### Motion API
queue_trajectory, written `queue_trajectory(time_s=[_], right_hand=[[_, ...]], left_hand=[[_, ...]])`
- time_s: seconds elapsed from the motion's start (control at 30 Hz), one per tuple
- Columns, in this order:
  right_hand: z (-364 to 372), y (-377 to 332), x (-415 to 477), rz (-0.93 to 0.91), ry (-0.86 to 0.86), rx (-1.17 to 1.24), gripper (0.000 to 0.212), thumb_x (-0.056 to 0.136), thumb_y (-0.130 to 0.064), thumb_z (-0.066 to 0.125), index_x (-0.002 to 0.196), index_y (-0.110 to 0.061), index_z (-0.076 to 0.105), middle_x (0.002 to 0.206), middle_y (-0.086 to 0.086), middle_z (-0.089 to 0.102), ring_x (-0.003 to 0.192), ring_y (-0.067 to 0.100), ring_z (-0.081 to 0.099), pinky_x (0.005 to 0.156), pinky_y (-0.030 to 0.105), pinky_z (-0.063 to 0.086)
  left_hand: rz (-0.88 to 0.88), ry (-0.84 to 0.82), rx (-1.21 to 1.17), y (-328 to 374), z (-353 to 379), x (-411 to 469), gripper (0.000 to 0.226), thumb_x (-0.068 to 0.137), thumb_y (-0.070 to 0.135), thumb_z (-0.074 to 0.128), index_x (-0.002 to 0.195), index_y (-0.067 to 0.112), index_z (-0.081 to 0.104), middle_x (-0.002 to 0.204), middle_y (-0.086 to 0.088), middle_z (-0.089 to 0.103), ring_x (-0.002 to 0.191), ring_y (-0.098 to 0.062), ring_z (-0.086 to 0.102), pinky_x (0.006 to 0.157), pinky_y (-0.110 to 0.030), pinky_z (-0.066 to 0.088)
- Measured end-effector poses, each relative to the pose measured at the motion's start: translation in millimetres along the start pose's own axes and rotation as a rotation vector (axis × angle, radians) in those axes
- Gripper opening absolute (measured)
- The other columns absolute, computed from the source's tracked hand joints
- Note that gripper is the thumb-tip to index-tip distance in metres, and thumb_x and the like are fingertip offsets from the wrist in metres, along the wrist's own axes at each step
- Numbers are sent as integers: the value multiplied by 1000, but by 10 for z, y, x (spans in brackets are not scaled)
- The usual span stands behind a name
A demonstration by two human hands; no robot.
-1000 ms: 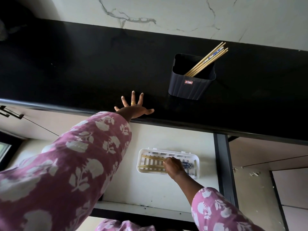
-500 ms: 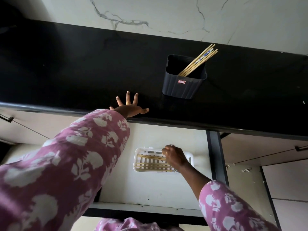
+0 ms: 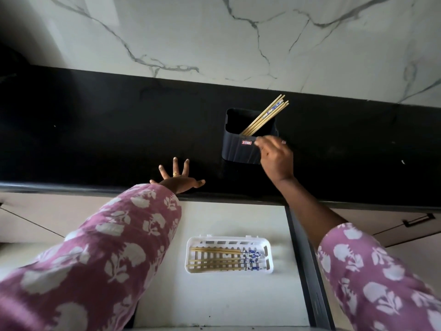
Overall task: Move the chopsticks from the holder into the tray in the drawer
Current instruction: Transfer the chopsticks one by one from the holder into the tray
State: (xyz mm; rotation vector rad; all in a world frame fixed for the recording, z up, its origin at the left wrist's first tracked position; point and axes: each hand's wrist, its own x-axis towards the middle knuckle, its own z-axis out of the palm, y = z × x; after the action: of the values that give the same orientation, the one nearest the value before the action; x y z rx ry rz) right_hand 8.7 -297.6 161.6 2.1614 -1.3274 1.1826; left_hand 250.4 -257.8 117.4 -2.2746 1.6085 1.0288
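Observation:
A black ribbed holder (image 3: 239,149) stands on the black countertop (image 3: 95,139). Several wooden chopsticks (image 3: 266,117) lean out of it toward the upper right. My right hand (image 3: 276,157) is raised at the holder's front right corner, fingers apart and blurred, with nothing in it. My left hand (image 3: 177,176) lies flat with spread fingers on the counter's front edge. Below, the open drawer (image 3: 214,295) holds a white slotted tray (image 3: 267,247), and several chopsticks (image 3: 219,258) with blue-patterned ends lie lengthwise in that tray.
A white marble wall (image 3: 214,39) rises behind the counter. The drawer's dark right side rail (image 3: 307,271) runs toward me. Closed cabinet fronts with dark handles (image 3: 418,219) flank the drawer on both sides.
My right hand has left the tray in the drawer and risen to the holder on the counter. The left hand has stayed on the counter edge. The camera has tilted upward.

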Motion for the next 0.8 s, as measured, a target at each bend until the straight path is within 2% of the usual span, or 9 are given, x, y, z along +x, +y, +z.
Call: queue_trajectory(time_s=[0.1, 0.17, 0.23, 0.33, 0.37, 0.43, 0.53, 0.8], right_hand=[[44, 172, 323, 266, -18, -6, 10, 78, 1, 64, 82, -2, 73, 80, 16, 72, 72, 32, 69, 67, 30, 50], [76, 262, 508, 521, -84, 17, 17, 85, -6, 61, 98, 1, 71, 97, 20, 71, 90, 35, 67, 77, 32, 50], [130, 360, 650, 774, -140, 21, 26, 90, -16, 59, 109, 0, 67, 110, 19, 68, 103, 31, 63, 85, 30, 47], [257, 474, 816, 1016, -179, 108, 35, 88, -26, 64, 105, 3, 68, 106, 19, 70, 95, 27, 66, 75, 29, 46], [315, 502, 851, 1068, -192, 155, 38, 86, -30, 66, 102, 5, 68, 104, 19, 71, 89, 24, 65, 69, 28, 44], [414, 538, 900, 1148, -197, 230, 42, 82, -33, 70, 100, 5, 68, 103, 17, 71, 84, 21, 64, 66, 26, 42], [531, 568, 924, 1218, -177, 306, 40, 79, -29, 74, 101, 4, 68, 104, 17, 71, 96, 26, 69, 78, 32, 56], [550, 606, 886, 1267, -132, 368, 31, 83, -15, 70, 108, 3, 67, 110, 18, 70, 103, 26, 67, 91, 34, 55]], left_hand=[[-2, -11, -14, -5, 0, 43, 80, 82, 78, 31, 148, 44, 1, 160, 8, -8, 143, -41, -18, 108, -68, -5], [-2, -10, -3, -8, 3, 64, 82, 81, 78, 32, 148, 44, 0, 159, 9, -9, 142, -40, -18, 108, -68, -4], [-1, -13, -7, -6, 5, 78, 81, 81, 78, 32, 148, 44, -1, 160, 9, -9, 143, -40, -18, 108, -68, -4], [5, -8, 4, -2, 4, 88, 84, 81, 77, 34, 147, 45, -6, 158, 9, -16, 142, -40, -21, 107, -69, -4], [5, -7, 5, -2, 2, 94, 85, 81, 77, 36, 147, 45, -8, 157, 10, -20, 141, -40, -22, 107, -69, -4], [2, -10, 6, -5, 7, 118, 87, 80, 77, 38, 146, 46, -10, 156, 12, -23, 141, -39, -24, 106, -69, -3], [-1, -15, 7, -14, 2, 142, 88, 80, 77, 39, 145, 47, -11, 155, 12, -26, 141, -39, -25, 106, -70, -3], [10, -15, 6, -24, 7, 155, 89, 80, 77, 39, 145, 46, -13, 154, 12, -29, 140, -39, -26, 106, -70, -3]])
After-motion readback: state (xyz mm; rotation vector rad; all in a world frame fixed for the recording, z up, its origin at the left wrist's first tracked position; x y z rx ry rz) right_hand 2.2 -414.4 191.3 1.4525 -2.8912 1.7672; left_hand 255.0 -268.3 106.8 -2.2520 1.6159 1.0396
